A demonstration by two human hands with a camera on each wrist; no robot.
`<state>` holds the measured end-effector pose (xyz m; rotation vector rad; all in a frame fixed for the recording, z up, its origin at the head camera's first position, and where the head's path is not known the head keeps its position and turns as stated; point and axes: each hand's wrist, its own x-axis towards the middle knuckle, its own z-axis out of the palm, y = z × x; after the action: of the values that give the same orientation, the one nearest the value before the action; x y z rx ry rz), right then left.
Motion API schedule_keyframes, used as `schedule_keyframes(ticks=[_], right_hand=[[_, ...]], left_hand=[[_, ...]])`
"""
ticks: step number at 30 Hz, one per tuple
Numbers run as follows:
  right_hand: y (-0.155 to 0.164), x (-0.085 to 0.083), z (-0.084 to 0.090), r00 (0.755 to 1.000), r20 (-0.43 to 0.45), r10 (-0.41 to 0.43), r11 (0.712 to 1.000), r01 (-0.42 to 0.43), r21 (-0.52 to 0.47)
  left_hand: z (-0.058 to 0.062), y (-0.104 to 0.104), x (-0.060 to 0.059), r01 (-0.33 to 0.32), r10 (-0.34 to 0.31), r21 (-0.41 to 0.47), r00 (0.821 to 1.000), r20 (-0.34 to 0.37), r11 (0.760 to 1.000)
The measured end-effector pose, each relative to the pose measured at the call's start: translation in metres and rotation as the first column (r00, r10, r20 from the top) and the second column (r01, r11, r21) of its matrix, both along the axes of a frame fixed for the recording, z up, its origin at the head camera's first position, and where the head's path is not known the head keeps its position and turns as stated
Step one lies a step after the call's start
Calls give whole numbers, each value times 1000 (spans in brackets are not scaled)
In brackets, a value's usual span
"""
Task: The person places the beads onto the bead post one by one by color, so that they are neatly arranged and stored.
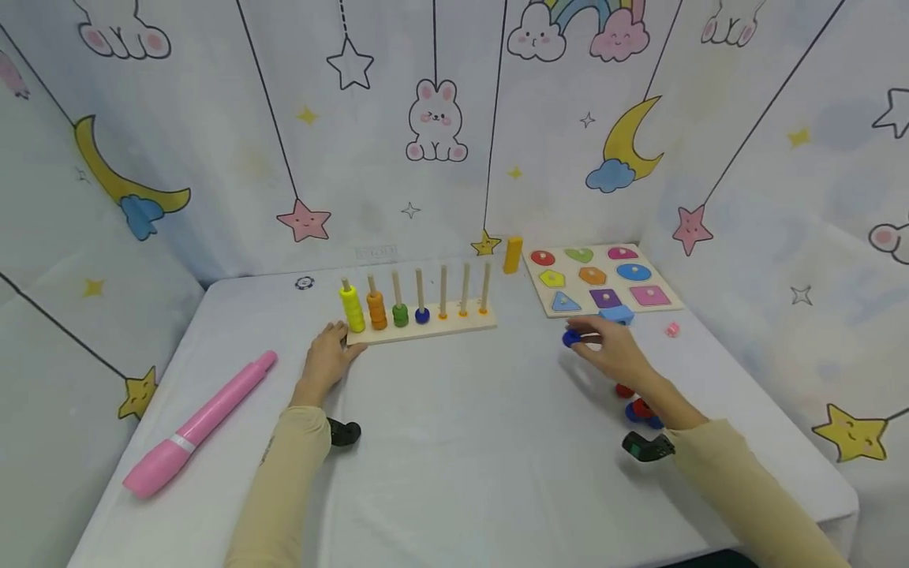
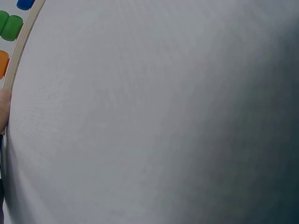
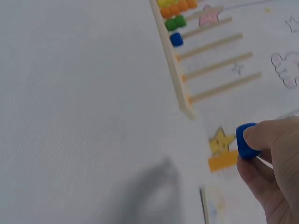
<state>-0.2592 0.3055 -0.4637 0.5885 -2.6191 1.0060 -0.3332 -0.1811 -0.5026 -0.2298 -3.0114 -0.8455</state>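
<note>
A wooden peg rack [image 1: 419,330] stands mid-table with yellow [image 1: 351,309], orange [image 1: 376,310], green [image 1: 401,315] and blue [image 1: 422,315] beads stacked on its left pegs; three right pegs are bare. My left hand [image 1: 330,355] rests against the rack's left front corner, fingers touching its base [image 2: 18,51]. My right hand [image 1: 607,347] hovers above the table to the right and pinches a blue bead [image 3: 246,141] between fingertips; the same blue bead [image 1: 571,338] shows in the head view.
A shape puzzle board [image 1: 604,280] lies at the back right, an orange cylinder [image 1: 513,255] beside it. Loose red and blue beads [image 1: 639,408] sit under my right forearm. A pink marker-shaped toy [image 1: 202,422] lies at left, a small pink piece [image 1: 672,330] at right.
</note>
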Motion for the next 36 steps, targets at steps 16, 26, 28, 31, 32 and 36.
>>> schedule_keyframes(ticks=[16, 26, 28, 31, 32, 36], right_hand=[[-195, -103, 54, 964, -176, 198, 976, -210, -51], [-220, -122, 61, 974, -127, 190, 982, -190, 10], [-221, -122, 63, 974, -128, 189, 982, -188, 17], [-221, -123, 64, 973, -144, 182, 983, -182, 12], [-220, -123, 64, 972, -152, 182, 983, -183, 4], [-212, -122, 62, 965, -188, 184, 979, -196, -47]], left_hand=[[-8, 10, 4, 8, -8, -9, 1000, 0, 1000], [-6, 10, 2, -11, 11, -16, 1000, -25, 1000], [-5, 9, 1, -16, 15, -17, 999, -30, 1000], [-4, 6, 1, -24, 24, -21, 999, -26, 999], [-3, 5, 1, -27, 27, -21, 999, -23, 999], [-1, 0, 0, -35, 34, -27, 999, -18, 999]])
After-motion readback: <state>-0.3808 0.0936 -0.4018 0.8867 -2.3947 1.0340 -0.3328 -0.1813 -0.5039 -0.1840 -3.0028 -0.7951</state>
